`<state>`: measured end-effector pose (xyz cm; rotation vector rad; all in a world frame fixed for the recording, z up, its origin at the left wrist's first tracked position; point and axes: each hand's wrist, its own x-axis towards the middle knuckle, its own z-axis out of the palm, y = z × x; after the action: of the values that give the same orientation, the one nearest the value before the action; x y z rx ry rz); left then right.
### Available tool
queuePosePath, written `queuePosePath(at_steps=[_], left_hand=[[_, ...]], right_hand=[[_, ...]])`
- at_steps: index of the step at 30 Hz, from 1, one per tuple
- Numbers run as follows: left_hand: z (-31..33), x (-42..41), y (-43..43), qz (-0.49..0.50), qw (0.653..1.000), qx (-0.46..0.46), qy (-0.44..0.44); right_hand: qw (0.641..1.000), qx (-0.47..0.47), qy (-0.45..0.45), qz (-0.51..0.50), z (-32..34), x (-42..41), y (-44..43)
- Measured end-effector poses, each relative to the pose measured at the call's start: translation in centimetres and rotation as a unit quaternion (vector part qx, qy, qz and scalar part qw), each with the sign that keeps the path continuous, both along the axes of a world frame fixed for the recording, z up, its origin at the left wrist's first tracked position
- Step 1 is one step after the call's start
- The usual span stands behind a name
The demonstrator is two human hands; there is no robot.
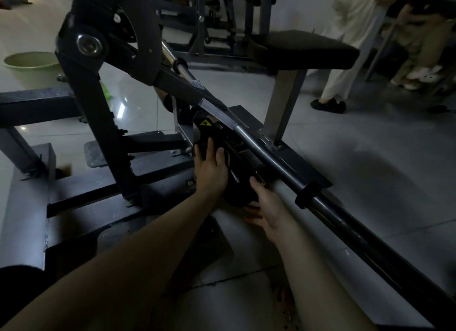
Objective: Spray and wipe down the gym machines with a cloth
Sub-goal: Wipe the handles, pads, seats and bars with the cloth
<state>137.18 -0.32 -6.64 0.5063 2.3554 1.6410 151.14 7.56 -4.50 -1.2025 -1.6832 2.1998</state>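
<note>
Left hand (212, 166): laid flat, fingers straight and slightly spread, pressing on the upper end of a dark cloth (238, 190). Right hand (267, 208): grips the cloth's lower edge, thumb beneath and fingers on top; most of those fingers are hidden by the back of the hand. The cloth lies low on the machine (98, 103), between the two hands, just under the chrome bar (261, 145).

Visibility: poor. In the dim light the black cloth merges with the black parts under it, and its outline cannot be traced with certainty. The bar runs diagonally and is cut off by the lower right edge; a black collar (307, 195) sits on it beside the right hand. A bright green object (105, 91) shows behind the machine's upright, mostly hidden; what it is cannot be told.

Surroundings: pale tiled floor (382, 158), glossy, with glare patches at left. A pale green basin (29, 66) stands on it at far left. A black seat pad (303, 49) stands behind the bar, with more equipment behind it. A person in light trousers (345, 47) stands at upper right, cut off by the top edge.

Markings: a yellow warning label (206, 123) with a black symbol sits just above the left hand; no wording can be read. A small plate (197, 84) on the arm bears lettering, illegible.
</note>
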Motion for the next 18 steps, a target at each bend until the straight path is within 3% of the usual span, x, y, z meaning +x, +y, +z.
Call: queuePosePath(at_steps=[4,11,13,18], left_hand=[[-0.3,3.3,-0.9,-0.045,0.998,0.025,0.027],[-1.3,2.5,-2.6,-0.017,0.998,0.051,0.044],[-1.5,2.1,-3.3,0.005,0.996,0.055,0.064],[-1.5,0.2,-3.9,0.035,0.995,0.084,0.043]], right_hand=[[0.997,0.073,0.019,-0.028,-0.1,-0.6,-0.6],[0.986,0.151,0.015,-0.064,-1.3,-1.9,-1.5],[0.989,0.121,0.010,-0.084,-1.6,-2.4,-0.9],[0.991,-0.083,-0.008,-0.100,0.3,-2.4,-0.2]])
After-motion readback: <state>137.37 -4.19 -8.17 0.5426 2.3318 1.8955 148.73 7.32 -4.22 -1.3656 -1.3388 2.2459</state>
